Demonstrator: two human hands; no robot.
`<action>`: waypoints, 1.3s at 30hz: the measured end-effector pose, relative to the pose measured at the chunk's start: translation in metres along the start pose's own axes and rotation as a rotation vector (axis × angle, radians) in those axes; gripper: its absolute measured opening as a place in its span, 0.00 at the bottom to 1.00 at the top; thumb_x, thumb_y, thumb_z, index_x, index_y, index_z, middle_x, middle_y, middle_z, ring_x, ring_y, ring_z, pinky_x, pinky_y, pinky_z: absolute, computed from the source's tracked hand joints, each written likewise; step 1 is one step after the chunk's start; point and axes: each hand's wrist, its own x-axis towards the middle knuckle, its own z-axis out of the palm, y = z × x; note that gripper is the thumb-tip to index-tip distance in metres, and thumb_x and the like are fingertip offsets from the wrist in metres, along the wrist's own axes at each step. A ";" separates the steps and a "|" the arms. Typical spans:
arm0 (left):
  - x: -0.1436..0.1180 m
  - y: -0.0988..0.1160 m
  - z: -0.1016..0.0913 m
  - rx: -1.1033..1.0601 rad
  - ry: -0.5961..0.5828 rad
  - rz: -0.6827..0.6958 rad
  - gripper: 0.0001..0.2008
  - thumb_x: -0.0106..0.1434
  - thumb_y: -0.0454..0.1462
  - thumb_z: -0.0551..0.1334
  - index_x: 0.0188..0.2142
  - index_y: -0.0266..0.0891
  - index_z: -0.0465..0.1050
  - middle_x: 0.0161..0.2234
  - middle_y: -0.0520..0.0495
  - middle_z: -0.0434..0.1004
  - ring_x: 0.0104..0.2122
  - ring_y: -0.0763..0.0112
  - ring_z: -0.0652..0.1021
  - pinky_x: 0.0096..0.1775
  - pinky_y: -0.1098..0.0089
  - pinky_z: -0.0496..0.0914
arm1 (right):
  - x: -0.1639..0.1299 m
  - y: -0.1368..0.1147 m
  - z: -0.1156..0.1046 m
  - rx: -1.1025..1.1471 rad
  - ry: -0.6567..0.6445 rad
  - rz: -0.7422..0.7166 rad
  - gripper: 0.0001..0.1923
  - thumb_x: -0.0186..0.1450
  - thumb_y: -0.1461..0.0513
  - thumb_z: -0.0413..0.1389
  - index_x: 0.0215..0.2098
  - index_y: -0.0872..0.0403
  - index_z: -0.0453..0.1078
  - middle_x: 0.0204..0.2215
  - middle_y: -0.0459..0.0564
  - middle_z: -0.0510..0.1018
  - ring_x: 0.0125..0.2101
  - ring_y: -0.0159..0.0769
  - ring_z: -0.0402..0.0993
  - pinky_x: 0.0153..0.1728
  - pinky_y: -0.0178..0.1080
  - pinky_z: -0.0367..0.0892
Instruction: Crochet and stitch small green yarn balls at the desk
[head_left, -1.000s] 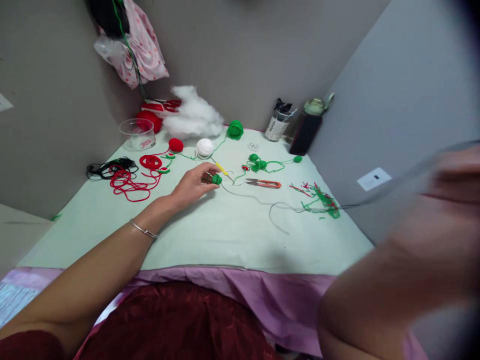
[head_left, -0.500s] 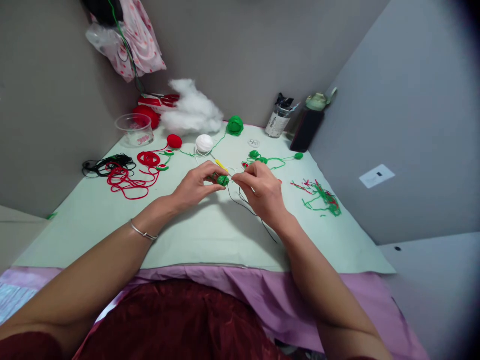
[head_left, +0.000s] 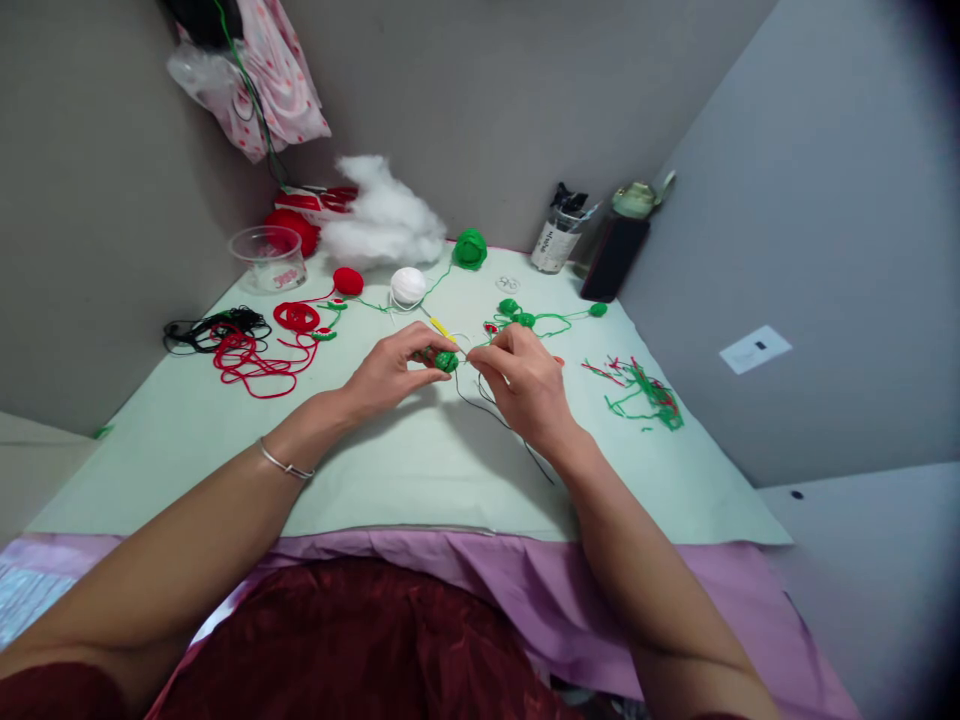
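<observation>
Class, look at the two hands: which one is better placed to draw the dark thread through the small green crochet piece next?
Probably the right hand: its fingertips pinch by the dark thread, while the left hand grips the green crochet piece.

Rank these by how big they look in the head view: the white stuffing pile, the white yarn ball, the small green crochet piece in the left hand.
1. white stuffing pile
2. white yarn ball
3. green crochet piece, partly covered by the left hand; it looks smallest though it lies nearest the camera.
</observation>
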 end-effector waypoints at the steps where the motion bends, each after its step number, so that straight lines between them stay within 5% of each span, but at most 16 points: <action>1: 0.000 0.001 0.000 -0.018 -0.003 -0.013 0.14 0.58 0.36 0.71 0.45 0.41 0.80 0.41 0.46 0.74 0.41 0.67 0.77 0.49 0.61 0.74 | 0.000 0.000 0.000 0.022 -0.004 0.006 0.11 0.71 0.66 0.53 0.36 0.50 0.77 0.30 0.49 0.68 0.33 0.35 0.63 0.31 0.38 0.56; 11: -0.002 0.012 0.007 -0.247 -0.015 -0.147 0.16 0.55 0.37 0.72 0.45 0.41 0.82 0.43 0.45 0.74 0.41 0.66 0.77 0.46 0.63 0.73 | 0.003 0.012 -0.001 0.540 -0.074 0.232 0.04 0.66 0.65 0.61 0.35 0.51 0.78 0.27 0.45 0.70 0.31 0.33 0.65 0.34 0.38 0.63; 18: -0.001 0.013 0.009 -0.299 0.040 -0.118 0.19 0.56 0.36 0.72 0.48 0.41 0.78 0.43 0.46 0.77 0.43 0.67 0.77 0.49 0.63 0.72 | 0.003 0.010 -0.001 0.553 -0.026 0.280 0.05 0.66 0.60 0.62 0.34 0.53 0.75 0.31 0.46 0.71 0.30 0.32 0.66 0.35 0.38 0.64; 23: 0.000 0.015 0.010 -0.358 0.100 -0.106 0.15 0.54 0.37 0.73 0.41 0.39 0.76 0.39 0.48 0.78 0.41 0.68 0.78 0.48 0.63 0.73 | 0.005 0.011 -0.004 0.539 0.003 0.276 0.06 0.65 0.59 0.64 0.32 0.52 0.76 0.29 0.45 0.70 0.29 0.31 0.64 0.34 0.37 0.65; 27: -0.001 0.014 0.008 -0.295 0.092 -0.099 0.15 0.58 0.39 0.71 0.45 0.39 0.77 0.43 0.45 0.79 0.42 0.66 0.78 0.48 0.63 0.72 | 0.005 0.013 -0.004 0.526 -0.012 0.227 0.02 0.66 0.62 0.63 0.35 0.50 0.79 0.27 0.45 0.68 0.30 0.33 0.65 0.34 0.38 0.64; 32: -0.003 0.012 0.007 -0.258 0.081 -0.087 0.16 0.60 0.39 0.70 0.48 0.39 0.78 0.44 0.44 0.80 0.43 0.65 0.78 0.48 0.63 0.72 | 0.004 0.014 -0.008 0.507 -0.053 0.149 0.09 0.68 0.65 0.59 0.42 0.47 0.80 0.30 0.46 0.70 0.33 0.34 0.68 0.36 0.39 0.65; 39: -0.004 0.017 0.008 -0.293 0.046 -0.139 0.16 0.58 0.40 0.71 0.45 0.37 0.79 0.42 0.43 0.81 0.40 0.65 0.80 0.46 0.62 0.75 | 0.004 0.014 -0.007 0.578 -0.057 0.141 0.05 0.68 0.63 0.61 0.39 0.49 0.80 0.28 0.45 0.71 0.32 0.33 0.67 0.35 0.38 0.64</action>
